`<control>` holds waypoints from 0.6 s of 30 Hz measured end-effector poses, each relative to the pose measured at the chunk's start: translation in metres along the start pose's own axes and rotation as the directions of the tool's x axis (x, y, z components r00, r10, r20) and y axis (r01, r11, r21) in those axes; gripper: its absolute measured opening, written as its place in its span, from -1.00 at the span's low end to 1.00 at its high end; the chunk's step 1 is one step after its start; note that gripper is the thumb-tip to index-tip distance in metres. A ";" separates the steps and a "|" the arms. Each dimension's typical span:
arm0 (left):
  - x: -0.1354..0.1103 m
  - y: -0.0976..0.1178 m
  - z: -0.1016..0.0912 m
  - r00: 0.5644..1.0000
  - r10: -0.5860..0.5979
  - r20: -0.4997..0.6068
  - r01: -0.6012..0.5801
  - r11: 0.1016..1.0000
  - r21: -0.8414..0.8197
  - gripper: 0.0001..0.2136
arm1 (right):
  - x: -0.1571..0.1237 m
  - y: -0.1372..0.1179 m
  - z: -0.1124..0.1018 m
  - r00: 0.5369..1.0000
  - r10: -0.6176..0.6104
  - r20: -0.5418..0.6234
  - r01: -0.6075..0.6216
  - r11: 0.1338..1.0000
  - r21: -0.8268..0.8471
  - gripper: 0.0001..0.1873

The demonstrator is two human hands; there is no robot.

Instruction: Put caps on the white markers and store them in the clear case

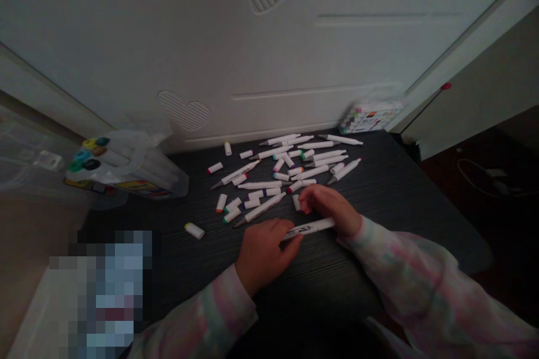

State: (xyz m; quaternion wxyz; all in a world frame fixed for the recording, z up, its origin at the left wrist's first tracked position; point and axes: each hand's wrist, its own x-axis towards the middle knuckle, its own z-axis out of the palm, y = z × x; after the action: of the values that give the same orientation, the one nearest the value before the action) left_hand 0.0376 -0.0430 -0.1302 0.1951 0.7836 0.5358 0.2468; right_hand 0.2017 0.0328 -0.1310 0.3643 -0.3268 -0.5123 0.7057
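Note:
My left hand is closed round a white marker with dark print on its barrel. The marker points right, its far end reaching the heel of my right hand. That right hand is curled, its fingers bent together; what they hold, if anything, is hidden. A white marker cap lies right beside its fingertips. Beyond both hands, uncapped white markers with grey tips lie scattered among loose caps with coloured ends. One yellow-ended cap lies apart to the left of my left hand.
A clear plastic case with several markers stands at the left of the dark tabletop. Another marker pack stands at the back right. A white panel with heart reliefs rises behind. Something pixelated covers the lower left.

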 end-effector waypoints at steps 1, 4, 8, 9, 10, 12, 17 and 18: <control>0.000 0.000 0.000 1.000 -0.002 0.006 0.002 1.000 0.002 -0.82 | 0.000 0.000 0.000 1.000 0.003 -0.001 -0.003 1.000 0.001 -0.66; 0.001 0.000 -0.001 1.000 -0.010 0.024 0.010 1.000 -0.001 -0.82 | 0.000 -0.001 0.000 1.000 0.014 -0.003 -0.014 1.000 0.002 -0.66; 0.002 0.000 -0.002 1.000 -0.016 0.027 0.016 1.000 0.004 -0.82 | 0.000 -0.001 0.000 1.000 0.014 0.002 -0.014 1.000 -0.009 -0.65; 0.001 -0.001 -0.002 0.999 -0.017 0.030 0.017 1.000 0.006 -0.82 | 0.000 -0.001 0.000 1.000 0.014 0.002 -0.014 1.000 -0.012 -0.65; 0.001 0.000 -0.002 0.999 -0.019 0.032 0.019 1.000 0.008 -0.82 | 0.000 -0.001 0.000 1.000 0.013 0.003 -0.013 1.000 -0.014 -0.65; 0.001 0.000 -0.002 0.999 -0.019 0.030 0.019 1.000 0.012 -0.81 | 0.000 -0.001 0.000 1.000 0.014 0.002 -0.014 1.000 -0.012 -0.65; 0.002 0.000 -0.001 1.000 -0.013 0.028 0.013 1.000 0.016 -0.82 | -0.001 -0.001 0.000 1.000 0.021 0.004 -0.021 1.000 -0.013 -0.65; 0.002 0.000 -0.001 0.999 -0.015 0.030 0.014 1.000 0.015 -0.82 | -0.001 -0.001 0.000 1.000 0.019 0.005 -0.019 1.000 -0.016 -0.65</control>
State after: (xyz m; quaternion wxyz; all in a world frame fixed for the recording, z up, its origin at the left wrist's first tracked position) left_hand 0.0374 -0.0413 -0.1294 0.1991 0.7848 0.5402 0.2294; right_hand 0.2021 0.0323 -0.1301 0.3535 -0.3329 -0.5158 0.7058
